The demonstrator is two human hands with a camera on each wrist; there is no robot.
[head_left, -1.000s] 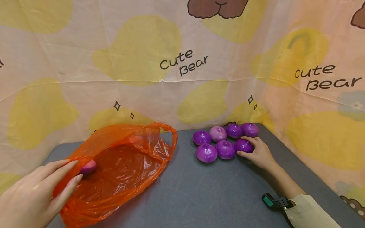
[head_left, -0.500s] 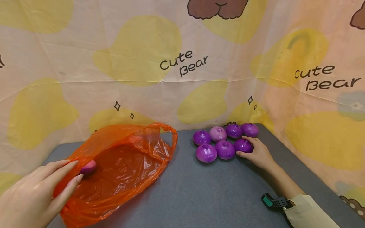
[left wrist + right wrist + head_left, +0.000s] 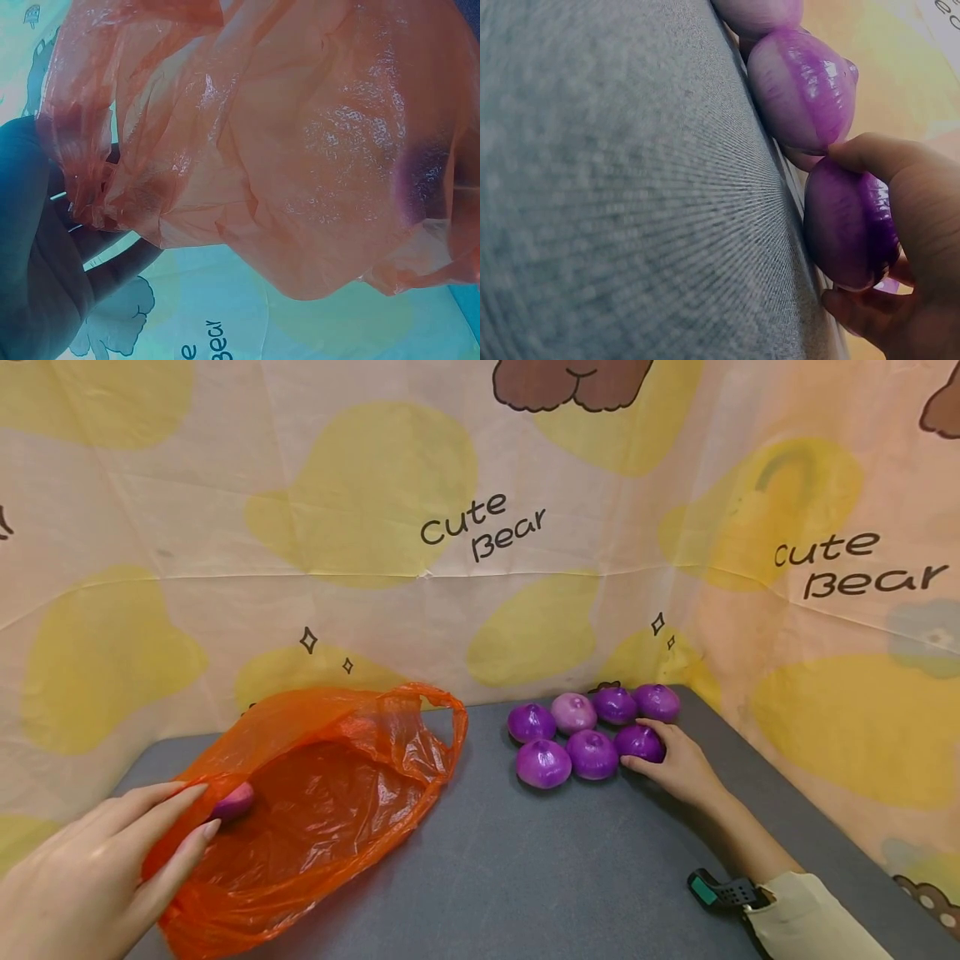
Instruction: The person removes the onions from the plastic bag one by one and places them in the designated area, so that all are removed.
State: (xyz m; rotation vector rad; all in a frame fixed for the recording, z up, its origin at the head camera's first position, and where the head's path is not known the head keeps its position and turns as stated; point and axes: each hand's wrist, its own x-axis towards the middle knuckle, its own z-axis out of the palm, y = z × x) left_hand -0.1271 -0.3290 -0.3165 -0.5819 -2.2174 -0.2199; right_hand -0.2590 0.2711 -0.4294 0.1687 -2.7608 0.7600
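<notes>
My right hand (image 3: pixel 678 764) grips a purple onion (image 3: pixel 640 743) between thumb and fingers at the right end of the front row. The right wrist view shows the thumb at one side of this onion (image 3: pixel 849 225) and fingertips at the other, beside a neighbouring onion (image 3: pixel 802 90). On the left, my left hand (image 3: pixel 105 860) pinches the edge of an orange plastic bag (image 3: pixel 322 810), which lies on its side with its mouth gaping. One pinkish-purple onion (image 3: pixel 236 801) shows inside, near the left fingers. Bunched plastic (image 3: pixel 105 202) sits in the left hand in the left wrist view.
Several other purple onions stand in two rows, among them a front-left onion (image 3: pixel 543 764) and a paler back-row onion (image 3: pixel 573 712). A grey table (image 3: pixel 510 877) bears everything. Behind it hangs a printed cloth (image 3: pixel 360 493). A dark band (image 3: pixel 723 891) circles the right wrist.
The onion in the right hand has shifted very slightly left, along with the fingers. The left hand and the bag have hardly moved.
</notes>
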